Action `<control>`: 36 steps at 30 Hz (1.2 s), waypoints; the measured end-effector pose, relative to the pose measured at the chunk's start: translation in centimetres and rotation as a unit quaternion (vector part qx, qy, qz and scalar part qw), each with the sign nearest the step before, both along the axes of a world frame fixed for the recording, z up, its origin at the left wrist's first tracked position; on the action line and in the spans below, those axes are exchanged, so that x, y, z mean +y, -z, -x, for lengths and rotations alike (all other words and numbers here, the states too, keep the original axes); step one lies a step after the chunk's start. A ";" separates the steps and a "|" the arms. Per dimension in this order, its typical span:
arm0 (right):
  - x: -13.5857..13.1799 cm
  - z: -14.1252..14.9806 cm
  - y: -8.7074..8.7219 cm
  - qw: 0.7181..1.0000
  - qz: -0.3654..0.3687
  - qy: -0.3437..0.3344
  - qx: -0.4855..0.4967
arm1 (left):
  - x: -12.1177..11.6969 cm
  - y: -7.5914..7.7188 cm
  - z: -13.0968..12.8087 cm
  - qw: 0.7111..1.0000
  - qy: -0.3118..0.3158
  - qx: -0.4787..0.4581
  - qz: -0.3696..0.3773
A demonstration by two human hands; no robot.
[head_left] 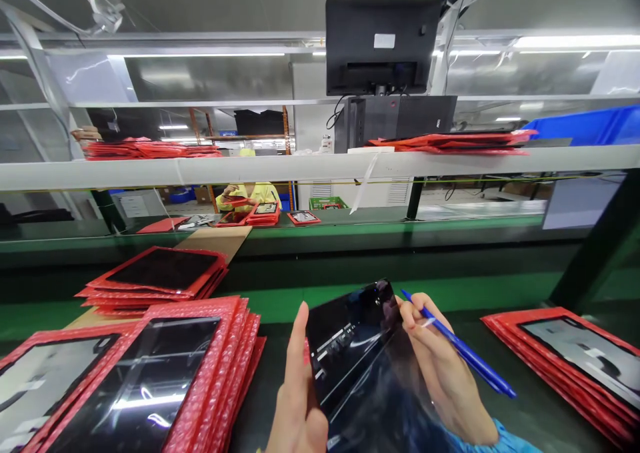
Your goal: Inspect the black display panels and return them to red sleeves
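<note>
The left hand [300, 399], at 6 o'clock, is gripping the left edge of one black panel [370, 386], one digit standing up along that edge. The panel is sitting tilted at 5 o'clock, above the surface [470, 323], and is showing pale strips whose marks are staying too small to read. The right hand [445, 359], at 4 o'clock, is pinching near the panel's upper right edge while also holding one blue pen [477, 363], its tip pointing toward 11 o'clock; no lettering is showing clearly on it

Four stacks in red bubble wrap are lying around the hands: a black-topped stack [145, 379] and a grey-topped stack [50, 379] at 8 o'clock, a farther stack [160, 273] between 8 and 9, and a right stack [580, 353] at 4 o'clock

On the shelf [280, 171], two red piles are resting, a left pile [145, 149] between 9 and 10 and a right pile [450, 143] at 2 o'clock. One monitor [380, 46], at 1 o'clock, is bearing one white label [385, 41] without readable writing; a computer case [425, 119] at 2 o'clock is carrying a small, illegible logo. One person [267, 193] in yellow is working at 9 o'clock
</note>
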State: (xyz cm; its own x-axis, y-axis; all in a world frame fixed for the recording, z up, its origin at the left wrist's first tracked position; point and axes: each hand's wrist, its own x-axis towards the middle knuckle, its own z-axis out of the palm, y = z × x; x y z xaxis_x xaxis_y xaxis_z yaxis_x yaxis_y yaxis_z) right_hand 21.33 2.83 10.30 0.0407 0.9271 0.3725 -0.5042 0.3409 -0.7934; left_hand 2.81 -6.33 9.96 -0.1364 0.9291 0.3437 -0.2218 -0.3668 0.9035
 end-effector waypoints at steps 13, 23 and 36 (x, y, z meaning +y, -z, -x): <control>0.1 0.2 -0.2 0.987 0.135 0.050 0.066 | 0.9 -3.2 -1.0 0.990 0.009 -0.126 0.059; 1.1 -1.2 -0.5 0.978 0.154 0.094 0.106 | 1.6 -3.0 0.2 0.946 0.194 -0.240 0.095; 1.4 -1.7 -0.6 0.978 0.123 0.014 0.168 | 1.8 -2.8 0.2 0.948 0.185 -0.224 0.131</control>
